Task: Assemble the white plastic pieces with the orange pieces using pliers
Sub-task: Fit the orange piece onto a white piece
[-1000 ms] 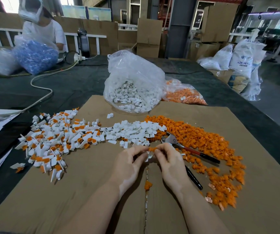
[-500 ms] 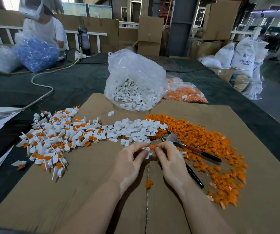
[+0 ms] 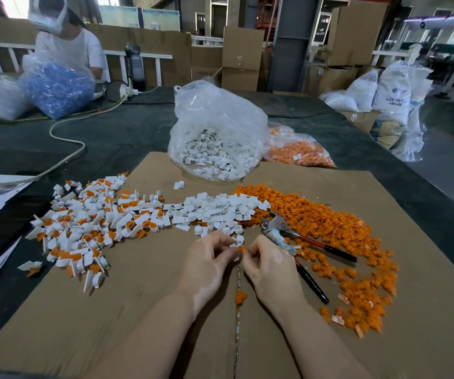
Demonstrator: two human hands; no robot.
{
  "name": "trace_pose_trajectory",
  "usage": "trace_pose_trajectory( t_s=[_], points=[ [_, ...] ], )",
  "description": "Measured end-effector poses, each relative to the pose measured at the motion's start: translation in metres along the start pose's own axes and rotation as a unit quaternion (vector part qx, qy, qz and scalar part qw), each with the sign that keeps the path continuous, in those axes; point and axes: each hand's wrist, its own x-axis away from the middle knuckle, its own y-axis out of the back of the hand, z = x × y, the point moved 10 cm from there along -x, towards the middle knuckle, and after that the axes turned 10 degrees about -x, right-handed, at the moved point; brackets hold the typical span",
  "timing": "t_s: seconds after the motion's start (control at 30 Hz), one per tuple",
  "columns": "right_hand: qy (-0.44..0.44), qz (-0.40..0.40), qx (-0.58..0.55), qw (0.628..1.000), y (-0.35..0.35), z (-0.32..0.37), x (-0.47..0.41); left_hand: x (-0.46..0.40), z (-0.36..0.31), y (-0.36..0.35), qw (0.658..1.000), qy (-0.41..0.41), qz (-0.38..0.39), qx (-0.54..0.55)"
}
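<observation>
Left hand [image 3: 206, 262] grip pinches a white piece [image 3: 234, 245]; right hand [image 3: 268, 265] grip pinches an orange piece [image 3: 242, 249], the two touching at centre. Pliers [image 3: 297, 239] lie just right of the right hand, handles pointing near-right; right hand nearer.

We saw the left hand [image 3: 206, 265] and right hand [image 3: 268, 265] meet over the cardboard sheet [image 3: 138, 310], pinching a white piece [image 3: 234, 244] and an orange piece [image 3: 242, 248] together, the pliers [image 3: 299, 239] lying just beside the right hand among loose orange pieces [image 3: 329, 222].
</observation>
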Motion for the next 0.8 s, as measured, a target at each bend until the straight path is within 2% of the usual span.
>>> trace_pose_trajectory(
  t_s=[0.17, 0.33, 0.47, 0.63, 0.8],
  points=[
    [0.047, 0.004, 0.033, 0.998, 0.001, 0.014, 0.003, 0.001, -0.005, -0.004, 0.997, -0.035, 0.012, -0.063],
    [-0.018, -0.004, -0.079, 0.997, 0.004, -0.001, 0.000, -0.002, 0.001, 0.005, 1.000, 0.014, -0.017, 0.019],
    [-0.015, -0.029, -0.120, 0.992, 0.009, -0.002, 0.000, -0.004, 0.001, 0.007, 0.999, 0.012, -0.018, 0.024],
    [0.035, -0.020, -0.096, 0.995, 0.010, 0.010, 0.001, -0.004, 0.003, 0.005, 1.000, 0.011, -0.011, 0.013],
    [0.034, -0.009, -0.089, 0.995, 0.010, 0.012, 0.000, -0.003, 0.001, 0.005, 1.000, 0.007, -0.005, 0.000]
  ],
)
